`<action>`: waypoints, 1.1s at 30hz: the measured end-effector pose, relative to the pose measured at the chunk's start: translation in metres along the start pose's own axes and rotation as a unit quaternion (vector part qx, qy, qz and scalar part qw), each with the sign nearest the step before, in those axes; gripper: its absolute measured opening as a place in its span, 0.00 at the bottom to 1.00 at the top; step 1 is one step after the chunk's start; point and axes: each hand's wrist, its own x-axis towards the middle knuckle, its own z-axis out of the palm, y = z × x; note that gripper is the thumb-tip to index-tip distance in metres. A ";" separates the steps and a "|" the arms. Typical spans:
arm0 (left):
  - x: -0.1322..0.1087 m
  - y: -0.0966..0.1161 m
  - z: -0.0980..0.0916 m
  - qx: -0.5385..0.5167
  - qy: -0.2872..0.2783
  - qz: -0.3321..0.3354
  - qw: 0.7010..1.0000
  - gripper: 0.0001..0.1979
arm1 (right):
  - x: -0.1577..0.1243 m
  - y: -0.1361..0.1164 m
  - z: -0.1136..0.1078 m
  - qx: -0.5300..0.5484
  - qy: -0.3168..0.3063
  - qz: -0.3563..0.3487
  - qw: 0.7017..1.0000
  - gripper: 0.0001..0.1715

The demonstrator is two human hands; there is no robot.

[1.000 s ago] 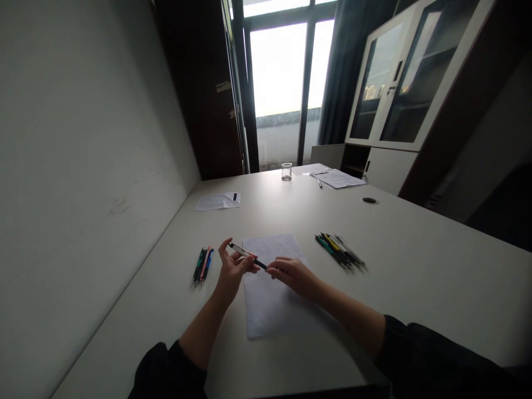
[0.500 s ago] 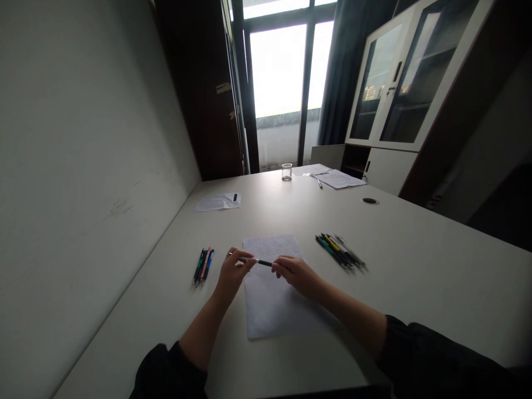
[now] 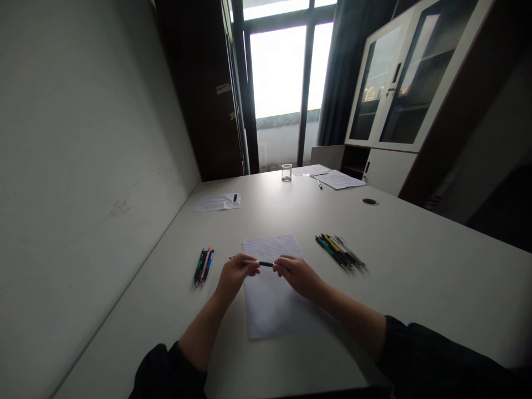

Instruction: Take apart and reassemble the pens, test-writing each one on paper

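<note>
A slim pen (image 3: 265, 264) with a dark grip and a pale barrel is held level between my hands. My left hand (image 3: 236, 275) pinches the barrel, and the pen's far end pokes out past its fingers. At the other end, the fingertips of my right hand (image 3: 296, 274) close around the dark part, hiding the tip. Beneath both hands lies a sheet of paper (image 3: 272, 313) with lined writing on its upper part. Several pens (image 3: 203, 267) lie bundled left of the paper. A larger group of pens (image 3: 338, 252), green, yellow, black and clear, rests on the right.
On the white table (image 3: 419, 277), a clear glass (image 3: 286, 173) stands near the far edge. Papers (image 3: 339, 179) with a pen (image 3: 320, 184) lie back right, a plastic-sleeved sheet (image 3: 218, 202) back left. A round cable hole (image 3: 369, 201) is on the right. A wall (image 3: 103, 221) borders the left side.
The fingers of my left hand have shifted their pinch slightly along the pen and curled more. My right hand stays nearly in place, and the pen sits a little more level.
</note>
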 end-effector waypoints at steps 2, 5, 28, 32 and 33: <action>0.001 -0.001 0.000 -0.008 0.004 -0.009 1.000 0.15 | 0.000 0.001 0.001 -0.013 0.012 0.004 1.000 0.15; 0.002 -0.003 0.000 -0.009 0.007 -0.007 1.000 0.15 | 0.001 0.003 0.002 -0.024 0.027 0.019 0.999 0.11; 0.001 -0.004 -0.001 0.023 -0.013 -0.013 1.000 0.15 | 0.001 0.008 0.002 -0.013 -0.025 0.029 0.999 0.18; 0.001 -0.004 -0.001 0.059 -0.010 0.008 0.998 0.15 | 0.001 0.007 0.002 -0.017 -0.018 0.031 0.999 0.19; 0.001 -0.004 -0.002 0.078 -0.001 0.023 0.997 0.15 | 0.001 0.007 0.002 -0.017 -0.014 0.029 0.999 0.19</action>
